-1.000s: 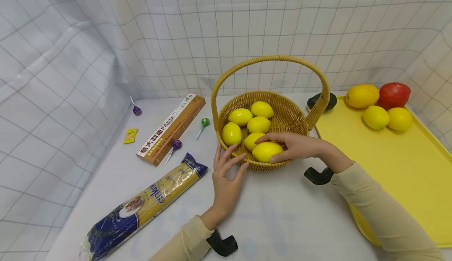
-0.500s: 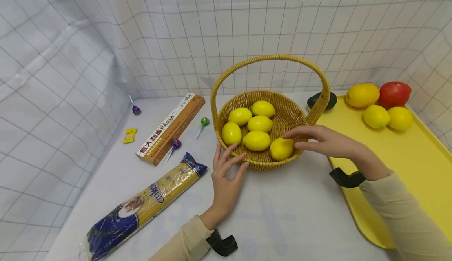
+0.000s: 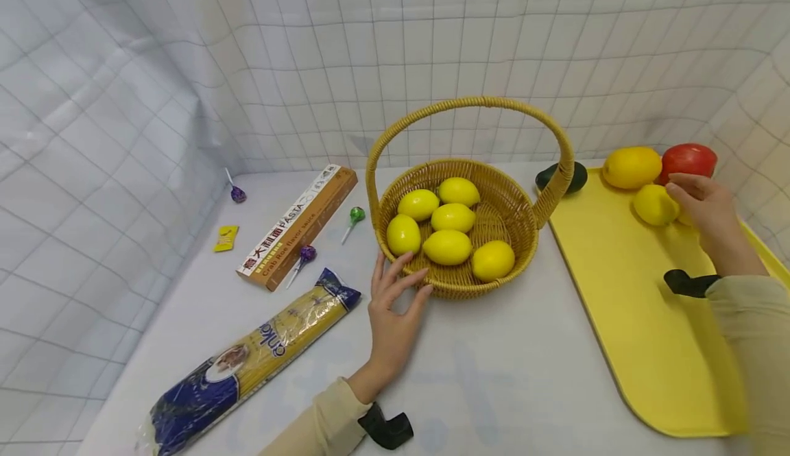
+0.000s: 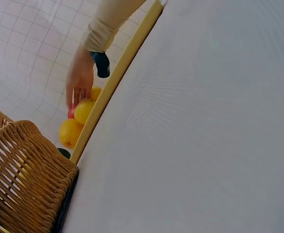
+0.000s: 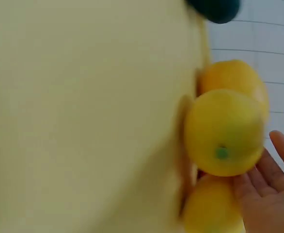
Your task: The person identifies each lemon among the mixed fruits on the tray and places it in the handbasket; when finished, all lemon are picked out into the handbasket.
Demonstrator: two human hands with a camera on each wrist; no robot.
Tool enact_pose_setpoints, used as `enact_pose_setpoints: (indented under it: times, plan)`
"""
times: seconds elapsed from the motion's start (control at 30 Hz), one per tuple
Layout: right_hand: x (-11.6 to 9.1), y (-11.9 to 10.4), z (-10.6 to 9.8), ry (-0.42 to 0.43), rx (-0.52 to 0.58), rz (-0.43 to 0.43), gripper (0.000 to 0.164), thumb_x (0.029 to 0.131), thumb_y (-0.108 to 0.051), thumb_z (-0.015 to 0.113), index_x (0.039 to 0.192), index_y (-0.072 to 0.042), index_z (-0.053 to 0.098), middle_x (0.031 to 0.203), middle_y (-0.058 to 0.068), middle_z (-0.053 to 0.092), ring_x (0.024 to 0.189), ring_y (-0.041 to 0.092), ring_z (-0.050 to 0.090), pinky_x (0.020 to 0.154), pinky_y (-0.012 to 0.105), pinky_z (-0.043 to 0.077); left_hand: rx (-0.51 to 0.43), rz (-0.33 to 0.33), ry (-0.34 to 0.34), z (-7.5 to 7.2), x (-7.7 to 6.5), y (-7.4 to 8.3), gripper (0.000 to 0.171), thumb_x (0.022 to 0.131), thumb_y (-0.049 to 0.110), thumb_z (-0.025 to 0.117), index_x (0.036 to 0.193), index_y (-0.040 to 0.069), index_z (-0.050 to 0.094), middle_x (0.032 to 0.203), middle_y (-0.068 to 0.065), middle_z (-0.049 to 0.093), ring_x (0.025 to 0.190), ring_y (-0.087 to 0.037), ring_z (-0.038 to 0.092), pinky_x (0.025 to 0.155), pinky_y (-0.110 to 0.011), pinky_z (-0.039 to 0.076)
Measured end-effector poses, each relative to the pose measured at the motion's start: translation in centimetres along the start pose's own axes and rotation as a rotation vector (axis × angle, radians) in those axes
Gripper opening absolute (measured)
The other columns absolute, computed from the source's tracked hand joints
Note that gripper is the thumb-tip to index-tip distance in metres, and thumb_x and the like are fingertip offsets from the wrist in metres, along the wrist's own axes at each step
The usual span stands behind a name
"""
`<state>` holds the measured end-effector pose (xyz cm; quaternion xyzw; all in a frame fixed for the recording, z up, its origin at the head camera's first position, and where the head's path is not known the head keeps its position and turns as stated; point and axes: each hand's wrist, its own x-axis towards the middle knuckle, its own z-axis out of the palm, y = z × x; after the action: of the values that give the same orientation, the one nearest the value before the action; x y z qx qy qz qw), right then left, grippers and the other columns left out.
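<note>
In the head view, my left hand (image 3: 393,319) rests with spread fingers against the near left rim of a round wicker basket (image 3: 524,257). Inside the basket lie several yellow lemons (image 3: 447,247), one of them a lemon (image 3: 493,260) at the near right. My right hand (image 3: 710,216) reaches over the yellow tray (image 3: 654,332), above a lemon (image 3: 655,205) and a second one that it mostly covers. In the right wrist view, the fingertips (image 5: 248,194) are beside two lemons (image 5: 224,133), spread and not curled round either.
A yellow mango-like fruit (image 3: 632,167) and a red fruit (image 3: 689,161) lie at the tray's far end. A dark green avocado (image 3: 574,177) sits beside the basket. At left are a pasta box (image 3: 302,226), a spaghetti pack (image 3: 253,360), lollipops (image 3: 356,215) and a yellow sweet (image 3: 225,238).
My right hand set one lemon at the basket's near right, let it go and moved right to the lemons on the tray. My left hand has stayed at the rim.
</note>
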<state>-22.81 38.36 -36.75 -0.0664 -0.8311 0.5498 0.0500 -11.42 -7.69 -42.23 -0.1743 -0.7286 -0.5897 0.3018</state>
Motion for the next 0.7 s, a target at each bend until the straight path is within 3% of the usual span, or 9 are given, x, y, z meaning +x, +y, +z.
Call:
enact_pose_setpoints:
  times: [0.07,0.13,0.23,0.27,0.37,0.47,0.63,0.7]
  plan:
    - [0.5,0.7,0.5,-0.044,-0.095,-0.010,0.042,0.096,-0.032,0.052,0.131,-0.010,0.050,0.113,-0.007,0.054,0.103,0.013,0.044,0.090,0.016,0.036,0.005,0.000,-0.005,0.0,-0.1,0.0,0.024,0.077,-0.004,0.073,0.100,0.000,0.071,0.127,-0.015,0.054,0.135,-0.039,0.018,0.106,-0.057,0.014]
    - [0.9,1.0,1.2,-0.122,-0.229,-0.021,0.059,0.096,-0.036,0.051,0.139,0.003,0.035,0.126,0.013,0.045,0.111,0.030,0.038,0.099,0.033,0.033,0.013,-0.007,-0.009,0.0,-0.1,-0.1,0.023,0.079,-0.003,0.073,0.101,0.000,0.071,0.129,-0.011,0.054,0.136,-0.038,0.018,0.106,-0.056,0.015]
    - [0.9,0.8,2.2,-0.235,-0.394,-0.062,0.071,0.096,-0.036,0.052,0.140,0.012,0.022,0.128,0.038,0.030,0.107,0.051,0.030,0.094,0.059,0.027,0.018,-0.016,-0.013,0.0,-0.2,-0.1,0.021,0.080,-0.001,0.072,0.102,0.000,0.071,0.130,-0.008,0.054,0.136,-0.036,0.018,0.107,-0.055,0.016]
    - [0.7,0.6,2.4,-0.265,-0.430,-0.070,0.072,0.095,-0.035,0.054,0.139,0.012,0.022,0.126,0.039,0.030,0.106,0.052,0.031,0.091,0.061,0.027,0.018,-0.021,-0.014,0.0,-0.2,-0.2,0.021,0.081,0.000,0.072,0.102,0.000,0.071,0.130,-0.006,0.054,0.136,-0.035,0.018,0.107,-0.054,0.016]
    - [-0.3,-0.5,2.9,-0.345,-0.518,-0.090,0.071,0.093,-0.036,0.058,0.138,0.009,0.027,0.125,0.039,0.034,0.103,0.051,0.035,0.086,0.062,0.030,0.019,-0.030,-0.017,0.0,-0.3,-0.2,0.020,0.082,0.002,0.072,0.102,0.000,0.071,0.130,-0.006,0.054,0.137,-0.033,0.017,0.107,-0.054,0.015]
    - [-2.3,-2.3,3.3,-0.460,-0.517,-0.144,0.062,0.093,-0.032,0.060,0.139,-0.001,0.034,0.131,0.029,0.039,0.109,0.042,0.038,0.088,0.054,0.033,0.022,-0.025,-0.015,0.0,-0.2,-0.2,0.020,0.082,0.002,0.072,0.102,0.000,0.071,0.131,-0.006,0.053,0.137,-0.033,0.017,0.107,-0.055,0.014]
    - [-5.8,-6.3,5.7,-0.772,-0.293,-0.408,0.054,0.091,-0.006,0.061,0.140,-0.013,0.041,0.136,0.010,0.044,0.114,0.017,0.043,0.090,0.023,0.038,0.017,-0.011,-0.009,0.0,-0.1,-0.2,0.021,0.081,0.000,0.072,0.102,0.000,0.071,0.130,-0.007,0.054,0.137,-0.033,0.018,0.107,-0.055,0.016]
    - [-6.6,-7.9,7.7,-0.872,-0.173,-0.469,0.056,0.090,0.001,0.059,0.141,-0.012,0.039,0.136,0.009,0.043,0.111,0.016,0.045,0.087,0.020,0.041,0.013,-0.013,-0.011,0.1,-0.2,-0.3,0.021,0.081,0.000,0.072,0.102,0.000,0.071,0.130,-0.007,0.054,0.137,-0.033,0.017,0.107,-0.055,0.016]
